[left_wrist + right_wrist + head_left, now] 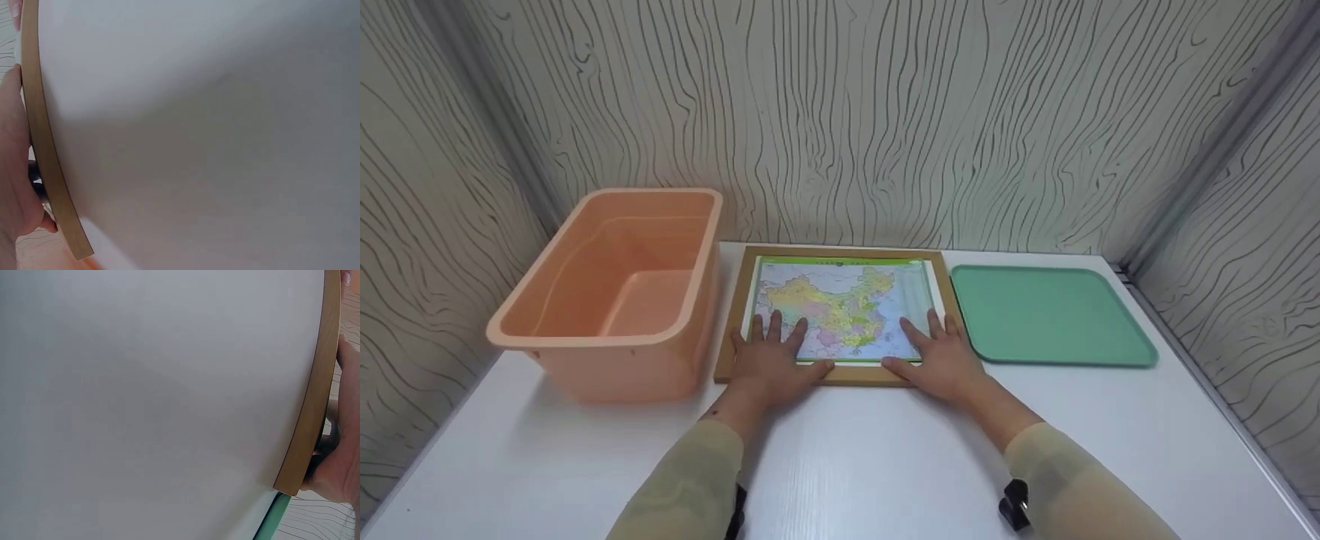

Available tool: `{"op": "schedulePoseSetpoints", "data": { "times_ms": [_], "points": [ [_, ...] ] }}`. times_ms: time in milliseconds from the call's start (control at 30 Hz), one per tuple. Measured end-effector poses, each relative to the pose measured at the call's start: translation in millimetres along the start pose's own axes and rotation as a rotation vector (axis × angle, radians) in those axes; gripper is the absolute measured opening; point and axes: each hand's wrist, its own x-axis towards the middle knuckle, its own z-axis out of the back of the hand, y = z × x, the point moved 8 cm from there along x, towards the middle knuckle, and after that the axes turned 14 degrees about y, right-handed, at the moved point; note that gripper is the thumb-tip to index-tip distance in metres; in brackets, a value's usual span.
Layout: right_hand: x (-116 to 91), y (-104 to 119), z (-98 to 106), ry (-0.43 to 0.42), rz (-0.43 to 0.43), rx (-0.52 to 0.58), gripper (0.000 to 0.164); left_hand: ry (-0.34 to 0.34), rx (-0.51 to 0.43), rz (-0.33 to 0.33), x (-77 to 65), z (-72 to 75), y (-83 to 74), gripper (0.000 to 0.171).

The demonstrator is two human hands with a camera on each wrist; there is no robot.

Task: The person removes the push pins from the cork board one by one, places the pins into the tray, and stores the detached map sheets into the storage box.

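A map [840,300] printed in several colours lies flat inside a brown wooden frame [870,377] on the table. My left hand [772,365] rests with spread fingers on the lower left corner of map and frame. On the lower right part, my right hand [949,360] lies the same way, its thumb pointing inward at the map's bottom edge. Both wrist views show the frame's near side edge [48,146] with a hand over it.
An orange plastic basin [607,341] stands left of the frame. To the right lies a green tray [1054,315], close beside the frame. The white table [870,457] reaches back to a wall [840,127] with a wood-grain pattern.
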Motion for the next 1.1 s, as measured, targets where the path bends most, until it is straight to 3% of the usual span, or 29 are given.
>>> {"op": "schedulePoseSetpoints", "data": {
  "times_ms": [1100],
  "points": [
    [-29,3,-8,0.010,0.023,0.031,0.099,-0.030,-0.004,0.020,-32.8,-12.2,-9.4,0.101]
  ]
}}
